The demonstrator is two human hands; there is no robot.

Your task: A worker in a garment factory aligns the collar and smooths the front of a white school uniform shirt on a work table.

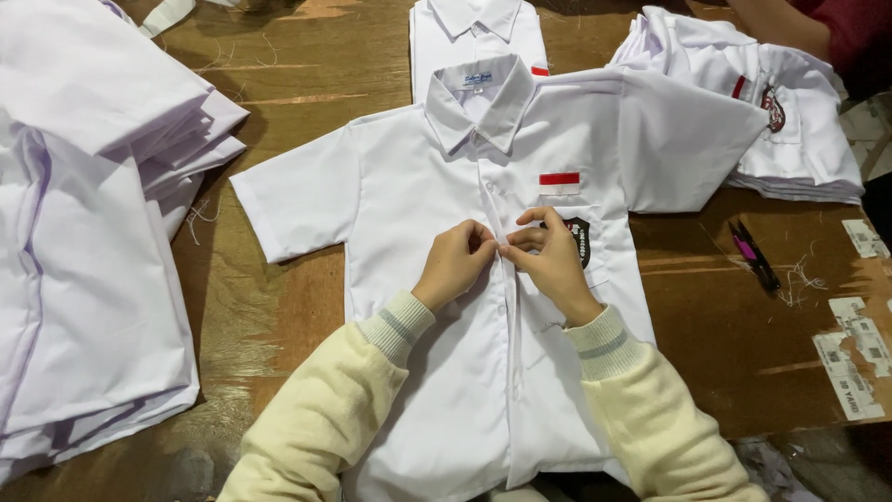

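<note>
The white short-sleeved shirt [437, 307] lies flat and face up in the middle of the wooden table [288, 307], collar toward the far edge and hem toward the person, so its long axis runs from near to far with the front placket along it. To its left a thick pile of folded white cloth [93, 232] covers the table's left side, well apart from the hands. The left sleeve of the shirt spreads out sideways, the right one likewise. The left hand [455, 262] is closed in a pinch on the left edge of the placket at chest height, and the right hand [550, 258] pinches the right edge, fingertips of both touching over the button line; whether a button sits between them is hidden by the fingers. Judging by its creases, the fabric looks light, thin and limp, likely to slide and wrinkle under a pull, so the doubled placket edge and the stiffer collar seem the firmest places to hold. A small red and white patch [559, 182] sits above the chest pocket. Farther right lie another stack of white shirts [790, 139] and a pair of thread snips with a pink handle [754, 256] on bare wood.
</note>
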